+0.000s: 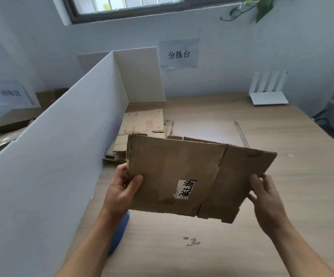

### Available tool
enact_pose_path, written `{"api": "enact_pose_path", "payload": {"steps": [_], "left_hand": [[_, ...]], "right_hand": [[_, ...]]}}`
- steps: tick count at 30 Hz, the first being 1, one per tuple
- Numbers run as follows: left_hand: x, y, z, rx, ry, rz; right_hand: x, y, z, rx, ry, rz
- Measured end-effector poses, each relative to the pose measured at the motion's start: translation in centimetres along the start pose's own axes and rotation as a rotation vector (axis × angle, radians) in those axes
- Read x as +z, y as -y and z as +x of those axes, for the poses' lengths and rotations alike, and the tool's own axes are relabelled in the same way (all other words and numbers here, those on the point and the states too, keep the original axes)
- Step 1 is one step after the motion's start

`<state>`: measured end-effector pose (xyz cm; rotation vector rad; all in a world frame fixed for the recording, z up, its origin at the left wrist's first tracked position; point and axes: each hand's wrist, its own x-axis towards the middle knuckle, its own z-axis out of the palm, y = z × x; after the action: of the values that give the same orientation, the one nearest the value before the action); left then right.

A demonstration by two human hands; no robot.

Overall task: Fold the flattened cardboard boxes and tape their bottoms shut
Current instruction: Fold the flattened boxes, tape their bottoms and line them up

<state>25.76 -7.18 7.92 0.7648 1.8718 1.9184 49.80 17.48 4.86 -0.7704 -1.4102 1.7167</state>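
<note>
A flattened brown cardboard box with a white label bearing black writing is held up above the wooden table. My left hand grips its left edge, thumb on the front face. At the box's right edge, my right hand holds it with the fingers curled around the edge. A stack of more flattened boxes with red print lies on the table behind it, against the white divider.
A tall white partition runs along the left of the table. A strip of clear tape lies on the table beyond the box. A blue object shows under my left forearm. A white router stands at the back right. More cardboard lies beyond the partition.
</note>
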Motion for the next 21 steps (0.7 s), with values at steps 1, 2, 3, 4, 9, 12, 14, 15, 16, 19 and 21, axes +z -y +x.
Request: {"api": "enact_pose_path", "payload": {"steps": [1, 2, 3, 4, 9, 12, 14, 15, 16, 19, 21], "left_hand": [[0.0, 0.0, -0.2, -0.005, 0.035, 0.000], [0.0, -0.1, -0.4, -0.015, 0.061, 0.001], [-0.2, 0.0, -0.5, -0.026, 0.078, 0.005], [-0.4, 0.3, -0.6, -0.041, 0.100, 0.051], [1.5, 2.5, -1.7, -0.065, 0.248, 0.349], [3.3, 3.9, -2.9, -0.174, 0.092, 0.152], [3.0, 4.2, -3.5, -0.182, 0.036, 0.173], [2.5, 4.2, -3.6, -0.173, 0.042, 0.205], [1.8, 4.3, -3.6, -0.152, 0.071, 0.265], [0.5, 4.2, -3.7, -0.054, 0.233, 0.423], [0.1, 4.1, -3.5, -0.037, 0.280, 0.443]], "right_hand": [[0.3, 0.0, -0.1, 0.026, 0.002, 0.010], [0.5, -0.2, -0.2, 0.028, 0.005, 0.004], [0.8, 0.0, -0.4, 0.026, 0.033, -0.003], [1.1, 0.1, -0.7, 0.023, 0.069, -0.002], [3.9, -0.4, -1.5, 0.162, 0.272, 0.022], [5.1, -2.0, -1.6, 0.145, 0.282, -0.112], [4.9, -2.7, -1.3, 0.163, 0.204, -0.151], [4.3, -2.8, -1.1, 0.173, 0.170, -0.171], [3.7, -2.9, -0.9, 0.190, 0.154, -0.187], [1.8, -3.0, -0.8, 0.277, 0.212, -0.239], [1.4, -3.0, -1.1, 0.289, 0.265, -0.252]]}}
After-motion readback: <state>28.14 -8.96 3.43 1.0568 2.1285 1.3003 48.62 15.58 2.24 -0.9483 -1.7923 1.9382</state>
